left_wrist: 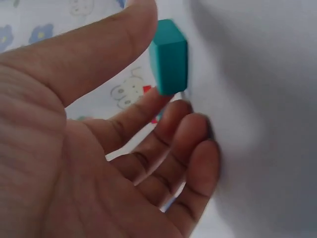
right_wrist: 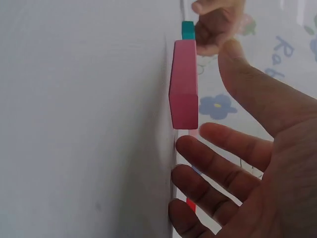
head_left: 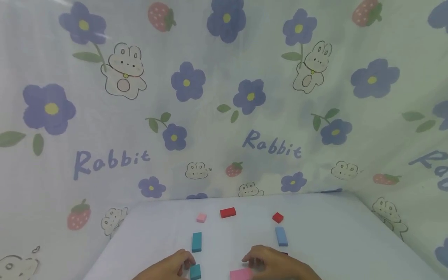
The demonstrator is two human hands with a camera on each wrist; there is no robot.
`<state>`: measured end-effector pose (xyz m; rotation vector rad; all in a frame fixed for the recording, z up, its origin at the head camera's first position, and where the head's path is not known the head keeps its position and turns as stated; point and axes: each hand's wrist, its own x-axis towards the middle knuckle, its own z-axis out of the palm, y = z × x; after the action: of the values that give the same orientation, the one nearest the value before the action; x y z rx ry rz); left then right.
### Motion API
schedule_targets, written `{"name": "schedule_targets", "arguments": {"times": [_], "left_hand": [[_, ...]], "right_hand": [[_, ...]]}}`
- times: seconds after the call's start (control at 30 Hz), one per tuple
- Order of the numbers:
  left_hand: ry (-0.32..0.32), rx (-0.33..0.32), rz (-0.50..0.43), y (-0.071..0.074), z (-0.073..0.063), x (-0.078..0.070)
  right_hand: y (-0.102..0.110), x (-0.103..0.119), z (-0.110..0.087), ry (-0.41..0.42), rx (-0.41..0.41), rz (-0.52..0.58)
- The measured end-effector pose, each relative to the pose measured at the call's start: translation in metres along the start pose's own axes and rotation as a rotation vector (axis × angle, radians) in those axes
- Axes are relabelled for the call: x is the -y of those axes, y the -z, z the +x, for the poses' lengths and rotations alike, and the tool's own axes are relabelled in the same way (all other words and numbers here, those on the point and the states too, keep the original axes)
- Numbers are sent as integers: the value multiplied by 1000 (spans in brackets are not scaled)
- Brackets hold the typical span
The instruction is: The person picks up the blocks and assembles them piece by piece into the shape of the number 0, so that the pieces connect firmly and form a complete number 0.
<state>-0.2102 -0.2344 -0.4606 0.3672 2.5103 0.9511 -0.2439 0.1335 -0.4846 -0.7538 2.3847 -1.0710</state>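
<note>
On the white table, a small teal block (head_left: 195,272) lies right beside the fingertips of my left hand (head_left: 171,266). In the left wrist view, thumb and index finger spread around the teal block (left_wrist: 171,62), the other fingers loosely bent. My right hand (head_left: 271,262) is next to a pink block (head_left: 240,274), its near part cut off by the head view's lower edge. The right wrist view has the pink block (right_wrist: 183,87) in front of the spread thumb and fingers, with a gap between thumb and block.
Farther back stand a longer teal block (head_left: 197,242), a light pink block (head_left: 201,217), a red block (head_left: 228,212), a smaller red block (head_left: 278,217) and a light blue block (head_left: 281,236). A dark red block (head_left: 284,254) is mostly hidden behind my right hand. A rabbit-print curtain (head_left: 217,128) surrounds the table.
</note>
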Motion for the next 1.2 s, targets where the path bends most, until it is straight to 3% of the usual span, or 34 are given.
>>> {"name": "schedule_targets", "arguments": {"times": [0.1,0.2,0.33,0.7,0.83,0.97,1.07,1.2], "left_hand": [[-41,10,-13,-1,1,1],[-40,3,-37,-4,2,0],[16,-24,-52,-7,2,-3],[20,-61,-40,-13,11,-2],[-41,-135,20,-10,17,-10],[-140,-256,95,-10,25,-16],[-187,-316,111,-16,32,-16],[-199,-327,93,-30,39,-15]], "right_hand": [[-6,1,-2,-84,-5,59],[-6,-2,-3,-22,-5,42],[-5,-6,-3,81,1,7],[-13,-5,-1,128,-5,-14],[-7,1,5,188,-57,-112],[0,5,12,259,-139,-230],[1,7,14,249,-172,-233],[-4,10,17,185,-165,-164]]}}
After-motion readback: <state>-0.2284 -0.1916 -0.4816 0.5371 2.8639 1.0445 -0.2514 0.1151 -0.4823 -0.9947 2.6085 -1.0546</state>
